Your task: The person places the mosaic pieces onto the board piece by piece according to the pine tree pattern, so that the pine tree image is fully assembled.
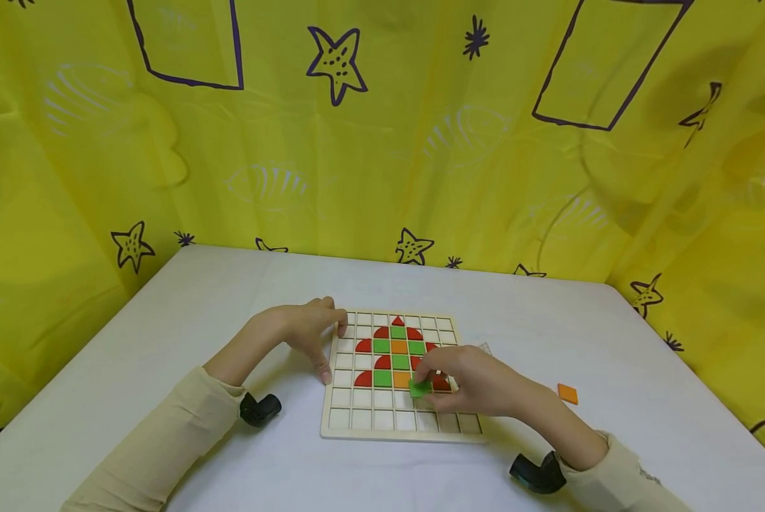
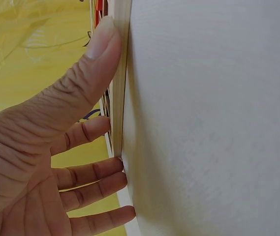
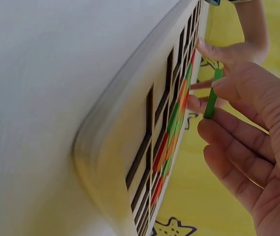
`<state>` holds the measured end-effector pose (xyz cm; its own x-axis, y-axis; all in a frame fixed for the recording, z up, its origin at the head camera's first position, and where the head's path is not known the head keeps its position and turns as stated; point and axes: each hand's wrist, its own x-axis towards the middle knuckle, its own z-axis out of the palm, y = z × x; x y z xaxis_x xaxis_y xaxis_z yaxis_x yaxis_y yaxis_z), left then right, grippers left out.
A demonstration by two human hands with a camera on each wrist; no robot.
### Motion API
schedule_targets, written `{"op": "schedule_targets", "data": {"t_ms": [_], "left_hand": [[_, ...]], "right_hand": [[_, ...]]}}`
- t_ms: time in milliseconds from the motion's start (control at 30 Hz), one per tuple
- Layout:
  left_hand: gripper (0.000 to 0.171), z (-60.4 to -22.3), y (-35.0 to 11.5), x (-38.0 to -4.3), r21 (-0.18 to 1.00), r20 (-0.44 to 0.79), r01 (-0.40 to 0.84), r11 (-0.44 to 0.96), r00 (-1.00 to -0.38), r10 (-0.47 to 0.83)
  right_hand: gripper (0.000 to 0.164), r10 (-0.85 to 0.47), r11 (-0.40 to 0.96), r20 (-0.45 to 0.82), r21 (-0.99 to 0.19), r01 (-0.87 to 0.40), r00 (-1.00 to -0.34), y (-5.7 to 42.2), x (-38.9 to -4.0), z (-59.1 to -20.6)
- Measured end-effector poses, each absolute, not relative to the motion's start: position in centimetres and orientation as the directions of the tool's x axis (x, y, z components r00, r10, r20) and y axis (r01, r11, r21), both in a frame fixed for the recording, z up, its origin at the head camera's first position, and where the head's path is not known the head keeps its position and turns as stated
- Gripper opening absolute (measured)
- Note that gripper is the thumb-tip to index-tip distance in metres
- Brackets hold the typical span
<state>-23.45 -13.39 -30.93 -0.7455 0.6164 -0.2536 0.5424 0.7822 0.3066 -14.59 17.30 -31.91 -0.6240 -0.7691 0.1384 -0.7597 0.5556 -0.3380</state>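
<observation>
A light wooden grid board (image 1: pixel 395 435) lies on the table, red, green and orange tiles set in its cells in a tree-like shape with a red triangle (image 1: pixel 398 321) at the top. Thumb and fingers of my left hand (image 1: pixel 306 331) touch the board's left edge; the left wrist view shows them fairly straight along its side. My right hand (image 1: pixel 475 377) pinches a green square tile (image 3: pixel 213 93) between thumb and fingers. It holds the tile over the board's lower middle, beside an orange square (image 1: pixel 402 380). This hand hides part of the pattern's right side.
A loose orange square tile (image 1: pixel 567 394) lies on the white table (image 1: pixel 242 455) to the right of the board. Part of a small gridded item (image 1: pixel 485 348) shows behind my right hand. A yellow patterned curtain (image 1: pixel 382 156) closes off the back and sides.
</observation>
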Motion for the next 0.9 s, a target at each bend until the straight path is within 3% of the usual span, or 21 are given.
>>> {"op": "schedule_targets", "data": {"t_ms": [900], "left_hand": [[0.066,-30.9,-13.3,-23.5,0.3,-0.264,0.535,0.79,-0.749,0.608]], "right_hand": [[0.015,-0.806,0.515,0.133,-0.322,-0.795,-0.576,15.5,-15.1,-33.2]]}}
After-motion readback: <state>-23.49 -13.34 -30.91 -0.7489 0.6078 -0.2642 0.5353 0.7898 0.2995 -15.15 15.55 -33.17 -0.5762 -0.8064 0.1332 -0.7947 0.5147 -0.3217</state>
